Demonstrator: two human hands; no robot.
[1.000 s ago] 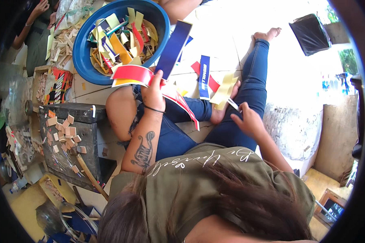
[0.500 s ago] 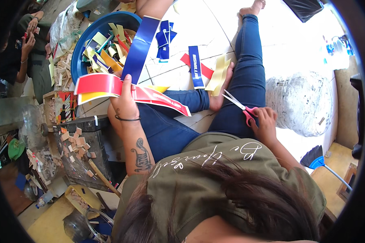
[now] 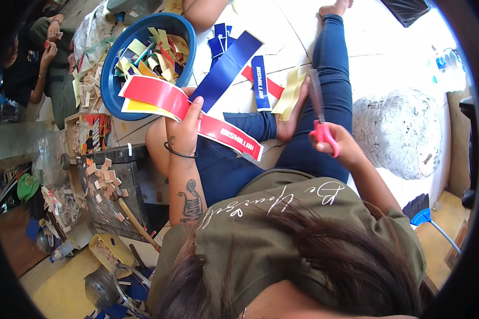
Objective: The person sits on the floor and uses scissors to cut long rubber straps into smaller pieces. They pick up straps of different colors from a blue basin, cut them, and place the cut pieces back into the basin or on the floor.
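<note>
My left hand [image 3: 184, 128] pinches a small bunch of glossy printed strips between thumb and fingers. A red strip [image 3: 157, 95] with white edging lies uppermost, a yellow strip [image 3: 149, 108] peeks out beneath it, and a wide blue strip [image 3: 226, 69] angles up to the right. In my right hand [image 3: 340, 144] is a pair of scissors [image 3: 321, 130] with pink handles. Their blades point away from me, blurred by motion and apart from the strips. On the floor by my foot lie a narrow blue strip [image 3: 260, 85], a red strip [image 3: 274, 89] under it, and pale yellow strips [image 3: 290, 93].
A blue basin [image 3: 109, 87] full of mixed strips stands at the far left, near another person's knee [image 3: 203, 13]. More blue strips [image 3: 216, 45] lie beside it. A plastic-wrapped bundle [image 3: 402, 133] sits at my right, above a broom [image 3: 420, 212]. Another person sits at far left.
My right hand has lifted the scissors and turned their blades to point away from me. My left hand and its strips have shifted right, and the blue strip tilts further right.
</note>
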